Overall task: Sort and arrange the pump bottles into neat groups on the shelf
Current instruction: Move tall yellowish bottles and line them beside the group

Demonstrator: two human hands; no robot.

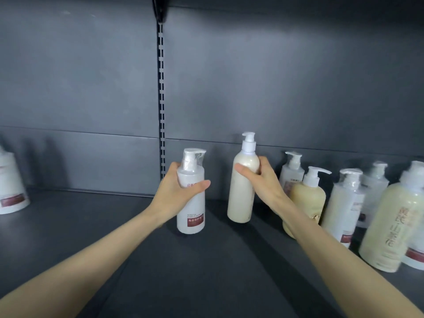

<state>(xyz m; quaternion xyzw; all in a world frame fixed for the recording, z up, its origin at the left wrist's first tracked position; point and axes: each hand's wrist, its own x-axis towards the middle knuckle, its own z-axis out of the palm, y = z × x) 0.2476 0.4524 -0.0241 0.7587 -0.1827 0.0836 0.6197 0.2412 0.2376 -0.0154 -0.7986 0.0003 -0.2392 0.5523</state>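
The dark shelf [229,271] carries all the bottles, and its grey back panel [275,76] fills the upper half of the view. On the right stands a group of pump bottles [348,203], white ones and cream ones mixed; the nearest of them are blurred and the last one is cut by the right edge. The right forearm covers part of the yellow bottle [308,198] in this group. At the far left, one white bottle [11,184] is cut by the frame edge.

The left hand [176,191] is closed around the middle of a white bottle [191,210] with a red label; thumb in front, fingers hidden behind. Its long axis is upright, pump on top under clear film, and its base seems to be at the shelf surface, though I cannot tell if it touches.

The right hand [259,175] grips the shoulder of a tall cream bottle [241,191]. This bottle leans slightly, top to the right, white pump upward.
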